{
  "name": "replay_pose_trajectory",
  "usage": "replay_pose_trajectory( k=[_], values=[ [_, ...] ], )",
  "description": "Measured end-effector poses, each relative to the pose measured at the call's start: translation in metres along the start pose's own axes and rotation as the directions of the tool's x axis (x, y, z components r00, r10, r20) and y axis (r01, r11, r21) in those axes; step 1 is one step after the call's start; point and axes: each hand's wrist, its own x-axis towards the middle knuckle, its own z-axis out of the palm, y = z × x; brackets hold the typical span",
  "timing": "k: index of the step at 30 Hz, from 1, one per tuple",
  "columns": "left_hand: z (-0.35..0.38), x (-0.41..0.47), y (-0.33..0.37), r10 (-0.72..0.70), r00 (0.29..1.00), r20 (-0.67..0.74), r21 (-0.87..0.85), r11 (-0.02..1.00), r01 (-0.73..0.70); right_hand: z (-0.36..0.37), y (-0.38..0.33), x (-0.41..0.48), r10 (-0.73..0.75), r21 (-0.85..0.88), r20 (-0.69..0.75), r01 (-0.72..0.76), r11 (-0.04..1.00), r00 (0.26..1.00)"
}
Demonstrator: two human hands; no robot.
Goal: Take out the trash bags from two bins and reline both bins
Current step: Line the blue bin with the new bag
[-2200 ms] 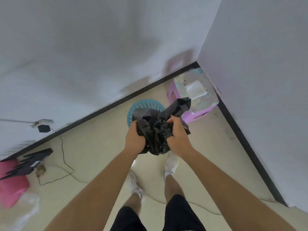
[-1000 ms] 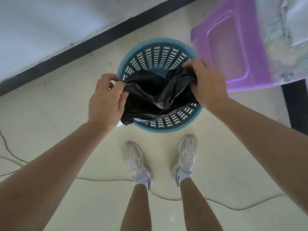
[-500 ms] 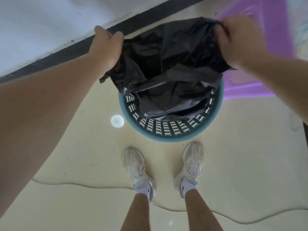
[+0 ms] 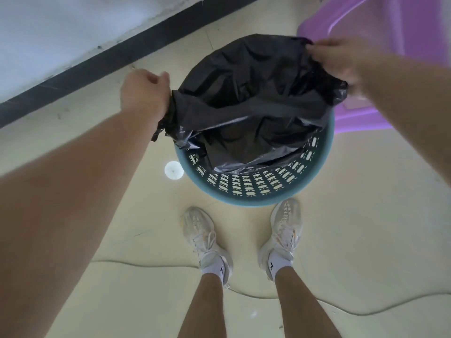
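Note:
A round blue perforated bin (image 4: 253, 189) stands on the floor just ahead of my feet. A black trash bag (image 4: 246, 98) hangs open inside it, its mouth spread over the far half of the rim; the near rim is bare. My left hand (image 4: 144, 93) grips the bag's left edge beside the bin. My right hand (image 4: 341, 62) pinches the bag's right edge above the far right rim. The bag's lower part sinks into the bin and hides the bottom.
A purple plastic stool (image 4: 380, 45) stands right behind the bin at the upper right. A white wall with a black baseboard (image 4: 102, 59) runs across the top left. A thin cable (image 4: 305, 298) lies on the cream floor by my white shoes (image 4: 207, 242).
I bent over the bin and lowered the crumpled bag into it. My hands pulled apart, spreading the bag's mouth wide; since half a second ago both hands have dropped lower toward the rim.

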Motion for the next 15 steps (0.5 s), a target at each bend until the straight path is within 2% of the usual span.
replay_pose_trajectory(
  k=[1,2,3,5,6,7,8,9,11,12,13,15],
  values=[
    [-0.005,-0.007,-0.001,-0.019,0.995,-0.100,-0.050,0.999,0.014,0.002,0.001,-0.006,-0.025,0.080,-0.018,0.026,0.996,1.000],
    [-0.010,-0.015,-0.003,-0.072,0.982,-0.175,-0.144,0.988,0.047,0.003,0.002,-0.013,-0.101,0.027,-0.095,0.104,0.994,0.990],
    [-0.013,-0.023,-0.005,-0.135,0.964,-0.230,-0.237,0.968,0.080,0.004,0.005,-0.020,-0.219,-0.098,-0.213,0.202,0.974,0.952],
    [-0.019,-0.043,-0.011,-0.156,0.940,-0.303,-0.271,0.960,0.072,0.007,0.011,-0.043,-0.513,-0.379,-0.382,0.376,0.845,0.769],
    [-0.019,-0.052,-0.014,-0.135,0.942,-0.308,-0.249,0.967,0.057,0.009,0.010,-0.058,-0.621,-0.478,-0.393,0.426,0.768,0.678],
    [-0.017,-0.059,-0.017,-0.096,0.955,-0.281,-0.225,0.974,0.031,0.012,0.009,-0.070,-0.692,-0.541,-0.350,0.467,0.699,0.631],
    [-0.013,-0.065,-0.018,-0.049,0.975,-0.218,-0.221,0.975,-0.001,0.016,0.010,-0.074,-0.718,-0.580,-0.260,0.490,0.651,0.646],
    [-0.008,-0.068,-0.020,-0.005,0.991,-0.136,-0.229,0.973,-0.027,0.021,0.013,-0.074,-0.686,-0.616,-0.164,0.470,0.632,0.708],
    [0.002,-0.076,-0.020,0.023,0.999,0.033,-0.228,0.974,-0.015,0.028,0.025,-0.059,-0.492,-0.685,-0.067,0.319,0.655,0.868],
    [0.006,-0.081,-0.022,0.000,0.996,0.090,-0.218,0.976,0.019,0.029,0.030,-0.052,-0.340,-0.661,-0.064,0.215,0.719,0.938],
    [0.008,-0.085,-0.024,-0.045,0.992,0.121,-0.222,0.972,0.071,0.029,0.038,-0.043,-0.180,-0.580,-0.058,0.113,0.807,0.982],
    [0.013,-0.096,-0.030,-0.175,0.980,0.098,-0.280,0.940,0.196,0.023,0.050,-0.037,0.037,-0.260,-0.015,-0.040,0.965,0.999]
  ],
)
